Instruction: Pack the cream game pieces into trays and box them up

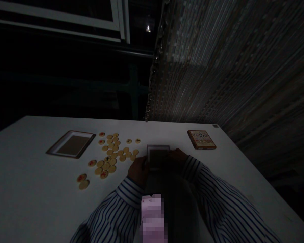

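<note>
In front of me on the table stands a small shallow open box (158,147) with a light rim and a dark brown inside. My left hand (138,171) is closed on its left side. At the right side, my right hand (177,156) grips the rim, its fingertips partly lost in shadow. Many round, pale wooden Chinese chess pieces (112,161) lie scattered left of my left hand. Several show red or black characters; others look blank on top. The nearest pieces lie close to my left hand, apart from it.
Another shallow open tray (58,152) lies at the left of the white table (40,192). A flat box with a printed cover (202,139) is at the right. A beaded string curtain (192,77) hangs behind the table's far edge. The room is dim.
</note>
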Action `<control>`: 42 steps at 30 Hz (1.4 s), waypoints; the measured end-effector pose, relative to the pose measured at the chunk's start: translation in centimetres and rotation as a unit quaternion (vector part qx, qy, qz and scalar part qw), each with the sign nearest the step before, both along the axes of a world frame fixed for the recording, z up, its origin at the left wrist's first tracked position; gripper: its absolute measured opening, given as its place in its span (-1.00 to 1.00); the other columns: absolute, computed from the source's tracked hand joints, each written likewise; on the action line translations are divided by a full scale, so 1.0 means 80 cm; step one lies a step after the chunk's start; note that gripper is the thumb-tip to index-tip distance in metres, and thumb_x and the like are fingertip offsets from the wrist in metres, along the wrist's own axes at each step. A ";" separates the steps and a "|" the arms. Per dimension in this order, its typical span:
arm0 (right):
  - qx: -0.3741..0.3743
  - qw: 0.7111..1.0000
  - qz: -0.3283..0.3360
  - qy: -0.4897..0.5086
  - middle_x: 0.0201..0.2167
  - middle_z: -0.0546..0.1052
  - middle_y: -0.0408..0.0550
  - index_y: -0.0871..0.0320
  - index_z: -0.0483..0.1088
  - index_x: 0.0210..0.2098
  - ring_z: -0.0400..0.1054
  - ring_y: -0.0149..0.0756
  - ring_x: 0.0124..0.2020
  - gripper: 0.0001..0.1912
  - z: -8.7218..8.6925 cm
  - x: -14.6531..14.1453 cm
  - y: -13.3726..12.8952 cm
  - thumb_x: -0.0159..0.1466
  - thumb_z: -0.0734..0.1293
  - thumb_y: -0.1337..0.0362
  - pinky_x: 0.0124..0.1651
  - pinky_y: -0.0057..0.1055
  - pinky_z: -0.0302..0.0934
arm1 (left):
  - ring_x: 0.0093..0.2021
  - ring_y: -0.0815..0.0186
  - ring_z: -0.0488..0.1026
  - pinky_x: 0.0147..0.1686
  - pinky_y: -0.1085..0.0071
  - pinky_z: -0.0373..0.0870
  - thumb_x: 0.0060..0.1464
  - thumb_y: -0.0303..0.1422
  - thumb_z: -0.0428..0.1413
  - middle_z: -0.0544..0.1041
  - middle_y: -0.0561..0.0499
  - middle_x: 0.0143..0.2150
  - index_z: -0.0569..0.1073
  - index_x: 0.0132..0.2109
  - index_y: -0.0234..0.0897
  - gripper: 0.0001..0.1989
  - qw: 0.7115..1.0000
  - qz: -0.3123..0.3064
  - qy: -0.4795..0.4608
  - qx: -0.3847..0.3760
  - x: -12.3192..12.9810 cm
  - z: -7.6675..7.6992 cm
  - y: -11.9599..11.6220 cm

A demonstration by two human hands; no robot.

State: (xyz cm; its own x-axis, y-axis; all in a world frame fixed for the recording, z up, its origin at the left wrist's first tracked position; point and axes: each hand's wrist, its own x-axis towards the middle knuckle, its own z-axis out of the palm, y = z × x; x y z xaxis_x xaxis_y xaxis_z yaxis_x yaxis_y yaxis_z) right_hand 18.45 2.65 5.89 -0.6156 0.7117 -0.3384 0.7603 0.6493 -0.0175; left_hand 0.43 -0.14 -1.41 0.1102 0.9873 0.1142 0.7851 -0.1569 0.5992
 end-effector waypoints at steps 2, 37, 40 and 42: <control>-0.009 1.000 -0.006 -0.004 -0.14 0.43 -0.18 -0.08 0.36 -0.23 0.27 -0.26 -0.11 -0.77 -0.001 -0.002 0.000 0.16 0.15 0.14 -0.21 -0.34 0.08 | -0.12 0.28 0.36 -0.13 0.36 0.28 0.02 -0.37 -0.08 0.45 -0.09 -0.15 0.36 -0.07 -0.31 -0.69 1.000 -0.005 0.000 -0.001 0.000 0.001 0.000; -0.023 0.999 -0.021 -0.027 -0.12 0.42 -0.15 -0.06 0.36 -0.20 0.24 -0.25 -0.09 -0.75 -0.002 -0.004 0.002 0.17 0.14 0.15 -0.16 -0.29 0.04 | -0.12 0.29 0.36 -0.12 0.36 0.27 0.02 -0.37 -0.07 0.45 -0.08 -0.15 0.36 -0.07 -0.31 -0.69 1.000 -0.002 -0.002 0.002 -0.001 0.001 0.000; -0.024 0.999 -0.017 -0.023 -0.14 0.43 -0.16 -0.07 0.36 -0.21 0.25 -0.25 -0.11 -0.76 -0.003 -0.004 0.002 0.17 0.15 0.15 -0.18 -0.30 0.04 | -0.13 0.28 0.36 -0.13 0.36 0.28 0.01 -0.38 -0.07 0.45 -0.09 -0.15 0.35 -0.07 -0.32 -0.68 1.000 -0.007 0.000 -0.002 -0.001 0.002 0.000; -0.018 1.000 -0.013 -0.014 -0.16 0.44 -0.15 -0.07 0.36 -0.23 0.25 -0.26 -0.12 -0.77 -0.005 -0.003 0.002 0.17 0.15 0.16 -0.19 -0.32 0.04 | -0.12 0.27 0.36 -0.13 0.35 0.27 0.02 -0.37 -0.07 0.45 -0.11 -0.15 0.35 -0.06 -0.34 -0.68 1.000 -0.006 0.000 -0.006 -0.001 0.002 0.000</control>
